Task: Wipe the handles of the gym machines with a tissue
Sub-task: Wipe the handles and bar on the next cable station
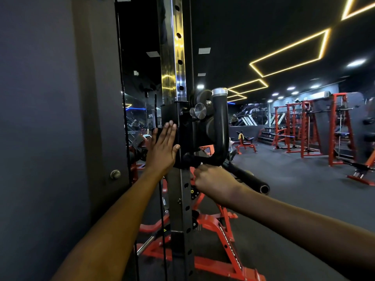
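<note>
A black curved handle (pixel 220 126) with a silver end cap juts from a black sliding carriage (pixel 183 126) on a steel upright with holes (pixel 176 57). My left hand (pixel 163 146) lies flat with straight fingers against the carriage's left side. My right hand (pixel 213 182) is curled just under the handle's lower bend. A small white bit of tissue (pixel 201 164) peeks out at its fingertips, against the handle's underside. Most of the tissue is hidden in the fist.
A black bar (pixel 249 179) angles out to the right below the handle. A red bench frame (pixel 215 236) stands behind the upright. A grey wall (pixel 40 138) is at left. Red racks (pixel 304 126) and dumbbells line the far right.
</note>
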`<control>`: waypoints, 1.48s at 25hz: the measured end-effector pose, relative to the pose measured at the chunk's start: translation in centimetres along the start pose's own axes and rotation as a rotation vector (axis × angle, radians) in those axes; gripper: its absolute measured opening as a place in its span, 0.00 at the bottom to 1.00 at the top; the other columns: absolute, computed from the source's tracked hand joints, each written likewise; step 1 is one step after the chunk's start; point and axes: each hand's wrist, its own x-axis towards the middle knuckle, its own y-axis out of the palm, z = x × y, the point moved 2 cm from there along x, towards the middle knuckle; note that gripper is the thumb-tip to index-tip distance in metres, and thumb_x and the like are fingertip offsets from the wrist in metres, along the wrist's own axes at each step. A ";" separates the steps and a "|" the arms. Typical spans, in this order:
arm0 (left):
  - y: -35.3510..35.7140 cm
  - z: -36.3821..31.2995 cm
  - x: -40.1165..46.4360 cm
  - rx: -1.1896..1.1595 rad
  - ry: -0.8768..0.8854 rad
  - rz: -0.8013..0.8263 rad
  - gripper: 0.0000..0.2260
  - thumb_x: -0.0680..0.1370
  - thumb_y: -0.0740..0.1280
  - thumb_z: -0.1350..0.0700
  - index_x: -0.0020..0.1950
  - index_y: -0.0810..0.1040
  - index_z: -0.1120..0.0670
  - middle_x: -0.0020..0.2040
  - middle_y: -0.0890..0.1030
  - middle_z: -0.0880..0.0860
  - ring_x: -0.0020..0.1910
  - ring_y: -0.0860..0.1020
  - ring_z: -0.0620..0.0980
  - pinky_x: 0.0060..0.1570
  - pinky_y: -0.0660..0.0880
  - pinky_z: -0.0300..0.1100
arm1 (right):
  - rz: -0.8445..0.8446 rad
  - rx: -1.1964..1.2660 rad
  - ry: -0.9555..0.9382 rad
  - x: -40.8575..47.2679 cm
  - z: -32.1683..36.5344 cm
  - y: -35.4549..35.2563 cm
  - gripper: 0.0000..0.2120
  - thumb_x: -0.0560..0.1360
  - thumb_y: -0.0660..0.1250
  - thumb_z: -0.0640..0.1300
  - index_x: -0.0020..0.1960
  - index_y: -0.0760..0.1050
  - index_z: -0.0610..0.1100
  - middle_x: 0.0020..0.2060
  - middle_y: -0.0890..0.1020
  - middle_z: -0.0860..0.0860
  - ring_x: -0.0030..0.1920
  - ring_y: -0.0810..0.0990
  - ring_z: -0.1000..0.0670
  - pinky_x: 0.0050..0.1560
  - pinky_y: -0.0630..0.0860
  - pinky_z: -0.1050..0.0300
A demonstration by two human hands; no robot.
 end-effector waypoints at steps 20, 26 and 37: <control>-0.7 -0.2 0.0 0.044 -0.025 0.034 0.28 0.79 0.35 0.45 0.76 0.37 0.55 0.77 0.39 0.50 0.76 0.36 0.45 0.71 0.26 0.43 | 0.054 -0.065 -0.046 3.8 -0.7 0.7 0.13 0.78 0.55 0.33 0.56 0.75 0.34 0.55 0.77 0.40 0.58 0.74 0.40 0.56 0.72 0.49; -0.4 -0.2 -0.1 0.026 -0.039 0.008 0.27 0.80 0.39 0.46 0.77 0.41 0.56 0.78 0.43 0.51 0.76 0.39 0.44 0.73 0.30 0.44 | 0.048 0.075 0.195 4.7 -0.8 -0.6 0.14 0.77 0.57 0.31 0.62 0.72 0.35 0.58 0.75 0.40 0.59 0.74 0.41 0.53 0.73 0.51; -0.9 -0.6 -0.1 0.000 -0.053 0.041 0.28 0.78 0.35 0.45 0.76 0.37 0.55 0.77 0.39 0.50 0.76 0.36 0.45 0.71 0.27 0.43 | 0.143 -0.081 0.358 4.2 -0.8 -1.1 0.11 0.77 0.59 0.36 0.57 0.76 0.38 0.52 0.79 0.43 0.55 0.77 0.41 0.66 0.59 0.33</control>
